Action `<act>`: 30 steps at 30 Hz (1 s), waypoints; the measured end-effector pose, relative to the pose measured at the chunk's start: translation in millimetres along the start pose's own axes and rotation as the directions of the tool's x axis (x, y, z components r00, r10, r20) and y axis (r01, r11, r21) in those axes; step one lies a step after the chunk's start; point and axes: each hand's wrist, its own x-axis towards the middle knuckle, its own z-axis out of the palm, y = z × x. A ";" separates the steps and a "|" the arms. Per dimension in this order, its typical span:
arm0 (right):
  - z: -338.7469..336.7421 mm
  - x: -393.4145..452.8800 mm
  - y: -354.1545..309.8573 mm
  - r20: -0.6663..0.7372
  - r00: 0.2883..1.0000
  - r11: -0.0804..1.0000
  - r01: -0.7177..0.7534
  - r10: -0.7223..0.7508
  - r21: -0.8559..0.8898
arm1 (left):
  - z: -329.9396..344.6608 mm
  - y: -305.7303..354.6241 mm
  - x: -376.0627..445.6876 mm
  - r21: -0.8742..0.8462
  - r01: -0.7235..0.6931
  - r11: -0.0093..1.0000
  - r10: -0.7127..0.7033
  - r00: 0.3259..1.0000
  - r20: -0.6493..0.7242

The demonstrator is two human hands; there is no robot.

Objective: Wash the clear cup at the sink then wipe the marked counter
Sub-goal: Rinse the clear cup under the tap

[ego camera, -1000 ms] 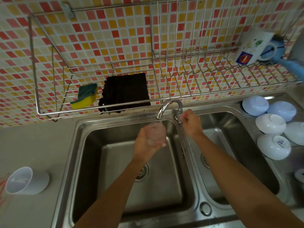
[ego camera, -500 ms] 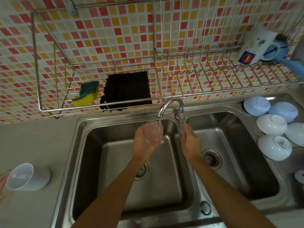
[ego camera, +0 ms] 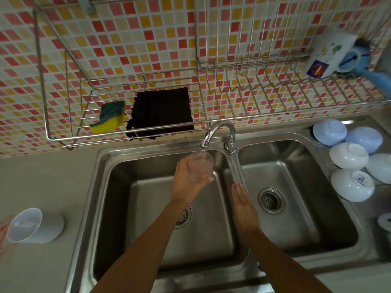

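My left hand (ego camera: 187, 183) grips the clear cup (ego camera: 200, 166) over the left basin of the steel double sink (ego camera: 148, 199). The cup's mouth sits right under the spout of the chrome faucet (ego camera: 218, 133). My right hand (ego camera: 243, 205) hovers flat over the divider between the two basins, fingers straight and holding nothing. A yellow-green sponge (ego camera: 110, 117) and a black cloth (ego camera: 161, 112) lie in the wire rack (ego camera: 63, 136) on the tiled wall. Red marks (ego camera: 5, 235) show on the grey counter at the far left edge.
A white cup (ego camera: 35, 226) lies on its side on the left counter beside the red marks. Several upturned white and pale blue bowls (ego camera: 349, 155) sit on the drainboard at right. A printed mug (ego camera: 332, 53) rests in the rack's right end.
My right hand has left the faucet handle and drawn back toward me over the sink divider. My left hand keeps the cup under the spout.
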 end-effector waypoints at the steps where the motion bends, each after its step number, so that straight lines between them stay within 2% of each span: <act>1: -0.3 -0.2 -0.7 0.009 1.000 1.000 -0.009 0.009 0.000 | -0.7 -0.6 0.5 0.011 0.003 1.000 -0.003 1.000 0.008; 6: -1.3 -0.8 -0.9 0.037 0.999 1.000 -0.026 0.026 -0.018 | -3.3 -3.8 -4.5 0.077 0.010 0.997 -0.009 1.000 -0.005; 9: 0.8 -2.9 1.2 0.036 0.999 0.999 0.002 -0.001 -0.036 | -6.4 -18.7 -12.7 0.177 0.042 0.983 -0.048 0.999 0.025; 17: -3.5 -4.1 -0.6 0.075 0.997 1.000 0.021 -0.019 -0.022 | -25.1 -76.5 -50.8 0.405 0.199 0.892 -0.279 0.949 0.148; 21: -2.8 -2.8 0.0 0.090 0.995 0.999 0.036 -0.033 -0.034 | -35.4 -89.9 -64.6 0.622 0.152 0.768 -0.351 0.912 0.211; 25: -1.1 -2.9 -0.8 0.056 0.998 1.000 0.025 -0.024 -0.017 | -42.4 -97.6 -68.6 0.676 0.170 0.718 -0.412 0.885 0.215; 30: 0.0 -3.0 -1.2 0.057 0.998 0.999 0.033 -0.031 -0.032 | -47.1 -97.8 -65.5 0.749 0.107 0.654 -0.411 0.881 0.233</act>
